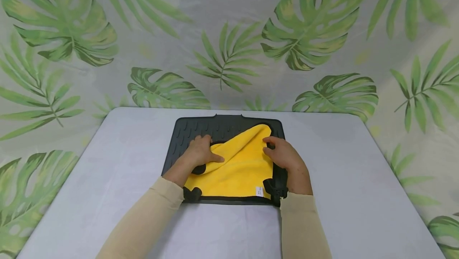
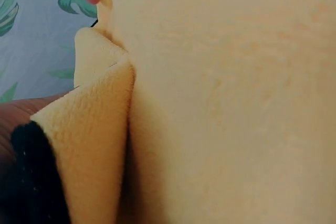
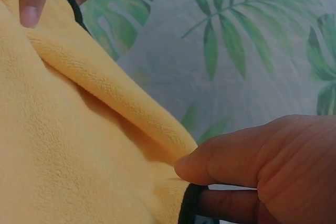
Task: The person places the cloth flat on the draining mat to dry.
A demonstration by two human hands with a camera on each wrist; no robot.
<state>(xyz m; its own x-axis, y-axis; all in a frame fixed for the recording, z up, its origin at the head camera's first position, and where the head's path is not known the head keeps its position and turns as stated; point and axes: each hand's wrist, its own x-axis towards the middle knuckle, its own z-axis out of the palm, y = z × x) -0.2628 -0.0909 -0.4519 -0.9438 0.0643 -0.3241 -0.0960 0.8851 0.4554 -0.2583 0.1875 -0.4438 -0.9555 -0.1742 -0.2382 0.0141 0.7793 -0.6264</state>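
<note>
A yellow plush cloth [image 1: 247, 171] with dark edging lies over a dark grey tray [image 1: 186, 133], its upper part folded over on a slant. At the cloth's left side, my left hand [image 1: 199, 151] pinches it, thumb on the yellow face. My right hand [image 3: 278, 163] pinches the cloth's right edge between thumb and finger, as the right wrist view shows. Yellow fabric fills most of the left wrist view, with a folded flap and its dark border [image 2: 34, 166] at the left.
A white table [image 1: 340, 171] spreads around the tray. Behind it hangs a pale curtain [image 1: 236, 12] printed with green leaves. A white label [image 1: 259, 191] sits at the cloth's lower right. Dark wrist devices [image 1: 276, 189] overlap the lower corners of the cloth.
</note>
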